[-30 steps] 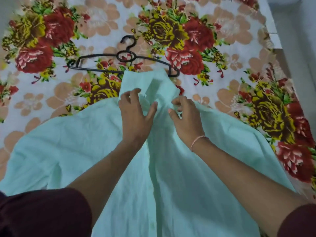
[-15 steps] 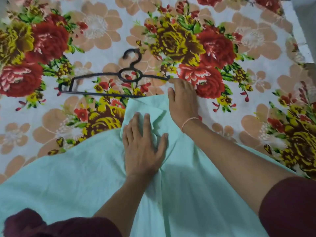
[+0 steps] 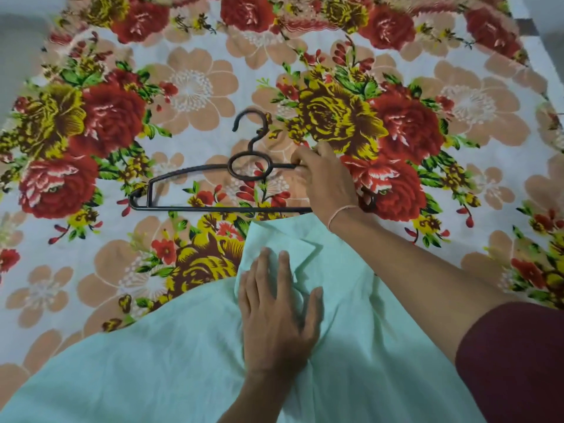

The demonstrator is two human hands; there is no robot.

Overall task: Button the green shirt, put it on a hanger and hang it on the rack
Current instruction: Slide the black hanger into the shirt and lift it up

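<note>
Green shirt (image 3: 183,361) spread on floral bedsheet (image 3: 189,87), collar end toward black hanger (image 3: 195,206). Left hand (image 3: 277,312) flat on shirt just below collar, fingers spread, pressing fabric. Right hand (image 3: 326,178) reached past collar, fingers curled around hanger's upper right arm beside centre ring. Hanger lies flat on sheet, hook pointing away from person, bottom bar just beyond collar. Thin thread band (image 3: 338,213) on right wrist. Maroon sleeve (image 3: 512,361) at lower right.

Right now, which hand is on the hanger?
The right hand, the one with the thin wrist band: its fingers close around the upper right arm of the black hanger. The left hand lies flat on the green shirt near the collar.
</note>
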